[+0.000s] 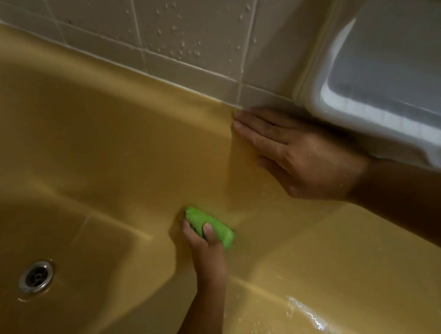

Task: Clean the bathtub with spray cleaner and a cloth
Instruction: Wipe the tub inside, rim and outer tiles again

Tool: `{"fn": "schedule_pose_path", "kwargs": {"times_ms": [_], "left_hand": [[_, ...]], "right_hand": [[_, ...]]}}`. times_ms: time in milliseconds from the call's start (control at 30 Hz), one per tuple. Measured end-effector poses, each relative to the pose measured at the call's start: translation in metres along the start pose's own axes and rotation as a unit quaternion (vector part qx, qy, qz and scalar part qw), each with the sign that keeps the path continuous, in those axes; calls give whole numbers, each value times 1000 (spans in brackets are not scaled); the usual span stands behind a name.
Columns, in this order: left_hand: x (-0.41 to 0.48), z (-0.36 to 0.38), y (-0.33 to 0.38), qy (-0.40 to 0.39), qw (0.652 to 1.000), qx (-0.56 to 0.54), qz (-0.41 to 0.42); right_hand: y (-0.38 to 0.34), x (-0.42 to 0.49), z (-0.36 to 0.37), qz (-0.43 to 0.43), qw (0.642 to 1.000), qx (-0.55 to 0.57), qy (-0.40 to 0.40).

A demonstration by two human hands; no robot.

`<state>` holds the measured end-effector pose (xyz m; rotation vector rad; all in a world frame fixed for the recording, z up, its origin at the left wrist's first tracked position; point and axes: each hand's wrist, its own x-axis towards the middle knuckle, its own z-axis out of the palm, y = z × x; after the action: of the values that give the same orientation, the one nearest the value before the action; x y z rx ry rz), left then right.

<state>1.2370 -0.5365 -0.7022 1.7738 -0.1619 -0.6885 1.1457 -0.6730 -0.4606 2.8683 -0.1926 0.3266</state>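
Low on the inner wall of the yellow bathtub, the left hand grips a folded green cloth, fingers and thumb curled round it and the cloth pressed against the tub surface. The arm comes in from the bottom edge. The right hand lies flat on the tub's far rim at the corner, palm down, fingers straight and together, holding nothing, with its fingertips near the tile joint. A white plastic basin sits just beside that hand on the rim, at the right edge. The metal drain is in the tub floor, well left of the cloth. The grey tiled wall behind carries water droplets. Water glints on the near rim at the bottom right. The picture is a bit blurred.
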Motion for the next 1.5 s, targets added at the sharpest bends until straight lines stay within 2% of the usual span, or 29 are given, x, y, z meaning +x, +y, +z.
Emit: {"fn": "schedule_pose_path", "kwargs": {"times_ms": [100, 233, 300, 400, 533, 633, 800, 1067, 1133, 1200, 1267, 1367, 1500], "left_hand": [[-10, 2, -18, 12, 999, 5, -49], [-29, 18, 23, 41, 989, -106, -91], [-48, 24, 64, 38, 983, -176, -42], [-77, 24, 127, 37, 973, -217, 71], [-99, 27, 170, 30, 968, -166, 184], [-103, 34, 156, 26, 968, -132, 210], [-99, 47, 90, 4, 981, -113, 158], [-94, 49, -17, -7, 999, -17, -36], [-90, 54, -30, 11, 997, -36, -69], [-90, 65, -31, 42, 989, -115, -85], [-104, 71, -2, 49, 975, -203, -69], [-134, 77, 75, 23, 960, -281, 2], [-164, 83, 141, 14, 960, -256, 116]], "right_hand": [[1, 1, 1, -1, 1000, 6, 1], [2, -2, 0, -13, 1000, 11, 2], [3, -13, -2, -14, 1000, 4, 3], [9, -54, -14, -1, 1000, -5, 0], [17, -103, -29, 13, 1000, -7, -9], [18, -107, -26, 14, 1000, -19, -2], [19, -108, -21, 18, 1000, -14, 3], [20, -110, -18, 15, 999, -43, -1], [21, -109, -17, 9, 999, -50, -1], [23, -109, -16, 1, 999, -40, -3], [24, -117, -20, 2, 1000, -21, -10], [28, -144, -29, 8, 1000, -23, -4], [32, -168, -36, 14, 1000, -13, 9]]}}
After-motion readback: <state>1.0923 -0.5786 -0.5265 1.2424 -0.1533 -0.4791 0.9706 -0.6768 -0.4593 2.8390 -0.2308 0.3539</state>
